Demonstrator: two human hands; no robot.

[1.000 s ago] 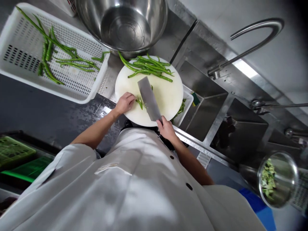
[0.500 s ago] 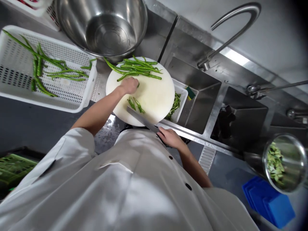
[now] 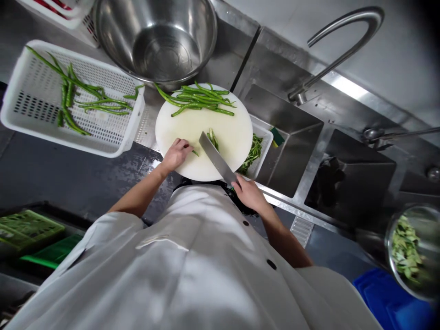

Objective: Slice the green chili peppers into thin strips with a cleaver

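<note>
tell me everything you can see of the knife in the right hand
The grey metal knife has a long, flat, plain blade with a blunt end. The person's bare right hand grips its handle, hiding most of it. The blade slants forward and to the left over the round white cutting board, just beside some short green vegetable pieces. Whether its edge touches the board or those pieces cannot be told.
</note>
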